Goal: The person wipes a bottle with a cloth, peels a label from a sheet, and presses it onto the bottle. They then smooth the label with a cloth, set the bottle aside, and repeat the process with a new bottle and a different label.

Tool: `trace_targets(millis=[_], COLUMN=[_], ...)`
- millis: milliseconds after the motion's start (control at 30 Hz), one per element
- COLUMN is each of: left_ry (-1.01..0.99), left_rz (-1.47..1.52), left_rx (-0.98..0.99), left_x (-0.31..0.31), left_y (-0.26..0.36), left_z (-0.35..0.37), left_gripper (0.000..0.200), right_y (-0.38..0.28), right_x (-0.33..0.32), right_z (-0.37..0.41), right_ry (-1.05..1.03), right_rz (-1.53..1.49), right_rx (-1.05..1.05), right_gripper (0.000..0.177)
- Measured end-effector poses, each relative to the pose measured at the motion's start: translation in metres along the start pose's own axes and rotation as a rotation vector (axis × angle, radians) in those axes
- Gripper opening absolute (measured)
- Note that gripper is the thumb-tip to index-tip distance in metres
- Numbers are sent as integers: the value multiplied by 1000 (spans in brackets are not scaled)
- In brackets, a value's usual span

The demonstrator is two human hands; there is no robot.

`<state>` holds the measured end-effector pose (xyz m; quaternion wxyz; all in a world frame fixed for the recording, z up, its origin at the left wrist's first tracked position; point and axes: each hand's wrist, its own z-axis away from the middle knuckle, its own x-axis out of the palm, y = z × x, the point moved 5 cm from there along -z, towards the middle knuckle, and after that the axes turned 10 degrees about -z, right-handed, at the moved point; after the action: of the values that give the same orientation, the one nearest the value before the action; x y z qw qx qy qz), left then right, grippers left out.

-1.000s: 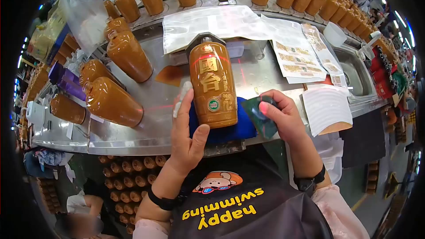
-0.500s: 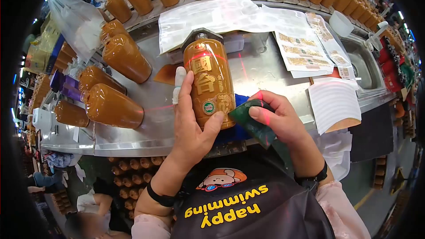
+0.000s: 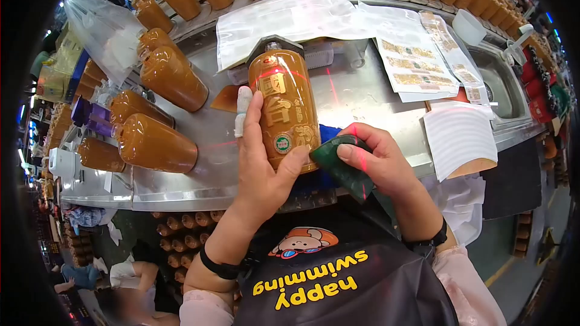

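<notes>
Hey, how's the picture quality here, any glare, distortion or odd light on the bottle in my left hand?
Head view: heavy fisheye, black corners, the steel table bows. Same view: a red laser cross falls over the bottle and the right hand. Lamp glare streaks the bottle's glaze; left hand and green pad look sharp.

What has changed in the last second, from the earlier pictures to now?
The left hand closed around the labelled bottle, thumb now across its lower front. The right hand carried the green pad leftward until it touches the bottle's lower edge. The blank bottles lying at the left and the label sheets stayed put.
</notes>
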<state>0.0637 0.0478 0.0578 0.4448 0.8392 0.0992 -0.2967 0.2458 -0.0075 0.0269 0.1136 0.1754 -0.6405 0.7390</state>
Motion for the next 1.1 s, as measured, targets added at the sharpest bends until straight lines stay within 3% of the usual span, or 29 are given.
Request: trace_targets(millis=[67,267,367,533,633,867,1000,1100], left_ry=[-39,-22,-41,-69,-60,-54,-81,-79], left_rz=[181,-44,280,351,337,518,338,381], left_rx=[-50,-19,-71,-29,-17,-69,-16,-35], left_x=[-1,0,3,0,1,0,-5,-4], left_y=[0,5,-2,-4,-4,-7,-22,-17], left_z=[0,-2,-3,-2,-2,4,10,11], left_gripper=[88,90,89,88,87,78,76,77], right_y=[1,1,-1,-8,-9,0,-28,-33], right_x=[-1,-1,-5,9,20,-7,9,32], right_z=[0,1,5,8,5,13,24,21], right_ry=[-3,16,50,43,40,194,194,-55], right_rz=[5,-16,-17,26,284,372,594,927], right_rx=[4,26,9,-64,-253,-247,-335,-845], right_gripper=[17,17,16,15,16,15,18,40])
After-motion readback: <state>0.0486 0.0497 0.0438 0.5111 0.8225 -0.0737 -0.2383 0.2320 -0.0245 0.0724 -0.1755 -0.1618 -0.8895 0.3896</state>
